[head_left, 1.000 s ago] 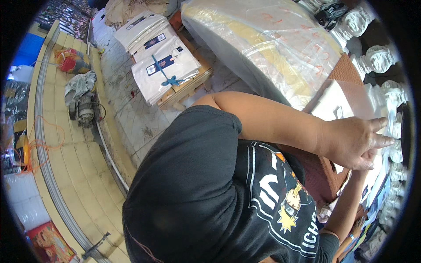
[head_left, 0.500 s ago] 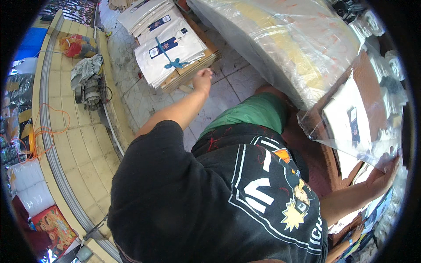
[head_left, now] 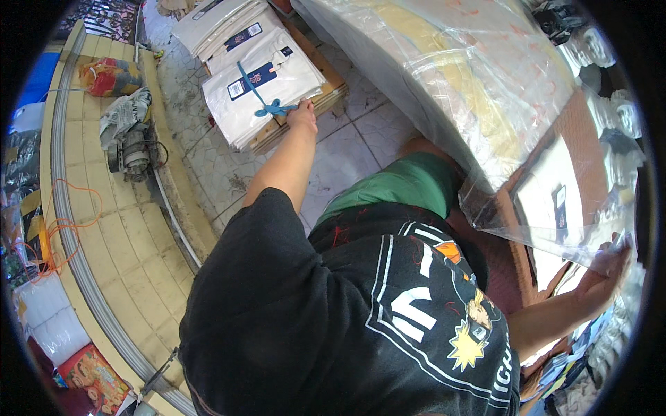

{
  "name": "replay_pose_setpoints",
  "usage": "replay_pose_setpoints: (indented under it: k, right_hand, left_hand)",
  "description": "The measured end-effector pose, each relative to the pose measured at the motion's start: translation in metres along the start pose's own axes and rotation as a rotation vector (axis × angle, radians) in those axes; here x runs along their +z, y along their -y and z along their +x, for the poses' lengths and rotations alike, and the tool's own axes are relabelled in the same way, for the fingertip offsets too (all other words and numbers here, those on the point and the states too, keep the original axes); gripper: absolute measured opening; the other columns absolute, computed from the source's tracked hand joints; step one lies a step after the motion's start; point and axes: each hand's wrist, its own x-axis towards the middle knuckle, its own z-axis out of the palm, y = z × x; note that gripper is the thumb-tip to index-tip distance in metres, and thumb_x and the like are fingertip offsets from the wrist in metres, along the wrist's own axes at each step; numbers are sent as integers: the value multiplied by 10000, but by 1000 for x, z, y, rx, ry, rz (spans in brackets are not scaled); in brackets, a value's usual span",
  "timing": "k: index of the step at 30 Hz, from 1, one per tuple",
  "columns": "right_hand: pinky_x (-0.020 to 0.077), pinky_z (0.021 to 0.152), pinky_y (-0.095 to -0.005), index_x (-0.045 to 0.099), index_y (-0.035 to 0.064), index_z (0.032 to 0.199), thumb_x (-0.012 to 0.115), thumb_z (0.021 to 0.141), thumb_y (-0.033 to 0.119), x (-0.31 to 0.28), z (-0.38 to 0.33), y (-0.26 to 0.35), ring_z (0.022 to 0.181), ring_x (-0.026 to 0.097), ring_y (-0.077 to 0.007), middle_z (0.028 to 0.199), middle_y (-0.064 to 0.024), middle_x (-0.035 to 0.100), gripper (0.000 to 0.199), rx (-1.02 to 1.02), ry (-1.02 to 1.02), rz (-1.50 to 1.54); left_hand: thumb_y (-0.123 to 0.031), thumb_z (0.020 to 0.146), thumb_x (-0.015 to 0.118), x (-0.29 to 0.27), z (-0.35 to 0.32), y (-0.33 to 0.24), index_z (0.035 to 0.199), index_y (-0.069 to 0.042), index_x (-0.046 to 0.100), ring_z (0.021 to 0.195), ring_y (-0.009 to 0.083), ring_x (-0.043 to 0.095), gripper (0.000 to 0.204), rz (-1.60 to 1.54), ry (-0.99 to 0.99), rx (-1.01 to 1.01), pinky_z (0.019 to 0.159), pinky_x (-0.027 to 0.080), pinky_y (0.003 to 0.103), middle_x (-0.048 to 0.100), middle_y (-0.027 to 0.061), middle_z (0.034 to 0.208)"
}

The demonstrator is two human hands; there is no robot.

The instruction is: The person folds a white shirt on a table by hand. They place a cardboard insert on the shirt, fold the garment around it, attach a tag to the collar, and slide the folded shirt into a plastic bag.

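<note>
My left hand [head_left: 303, 118] reaches to the near corner of a stack of folded white garments [head_left: 305, 78], its fingers closed beside the looped end of a blue tie [head_left: 274, 109]. What the fingers grip, if anything, is hidden. The stack bears dark blue tags [head_left: 251, 82] and has brown cardboard [head_left: 336, 93] under it. At the far right, my right hand [head_left: 609, 270] holds the edge of a clear plastic sheet [head_left: 499, 204]. Under that sheet lies another folded white garment [head_left: 541, 180] with a dark tag.
A large plastic-wrapped bale [head_left: 430, 76] stands at the upper right. On the yellow-tiled ledge [head_left: 132, 236] at left sit a motor [head_left: 133, 156] and a red-and-yellow bundle [head_left: 109, 76]. Plastic-wrapped packs [head_left: 52, 315] lie beyond it. Tiled floor [head_left: 347, 156] shows between ledge and bale.
My left hand has moved left and a little up, from beside the stack to its near corner by the blue tie. My right hand stays on the plastic sheet.
</note>
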Motion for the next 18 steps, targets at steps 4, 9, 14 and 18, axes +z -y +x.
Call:
replay_pose_setpoints:
  k: [4, 9, 14, 18]
  right_hand:
    - [464, 845, -321, 570, -28, 1184, 493, 948, 178, 11, 3, 0, 1051, 578, -227, 1155, -130, 611, 322, 43, 5, 23]
    - [466, 853, -325, 564, -25, 1189, 497, 949, 185, 26, 0, 0, 1038, 583, -208, 1148, -111, 614, 326, 31, -20, 30]
    - [466, 860, -331, 565, -26, 1183, 502, 948, 180, 40, -7, 11, 1040, 584, -206, 1133, -106, 615, 319, -7, -43, -59]
    - [470, 869, -326, 573, -22, 1173, 498, 950, 182, 39, -10, 21, 1025, 592, -209, 1114, -109, 618, 311, 56, 4, -30]
  left_hand:
    - [-99, 879, 619, -2, 2, 2, 1000, -55, 525, 743, 122, 598, 159, 17, 33, 109, 618, 442, 228, 625, 29, 847]
    - [-64, 868, 616, 2, -13, 11, 938, -7, 551, 739, 136, 574, 111, 14, 15, 139, 671, 445, 231, 623, 52, 841]
    - [-69, 852, 637, 6, -30, 21, 914, 9, 564, 695, 129, 557, 124, 85, 82, 132, 651, 437, 246, 619, 52, 808]
    - [-136, 862, 640, 5, -23, 23, 892, -10, 589, 643, 105, 557, 140, 207, 88, 184, 571, 398, 236, 645, 39, 783]
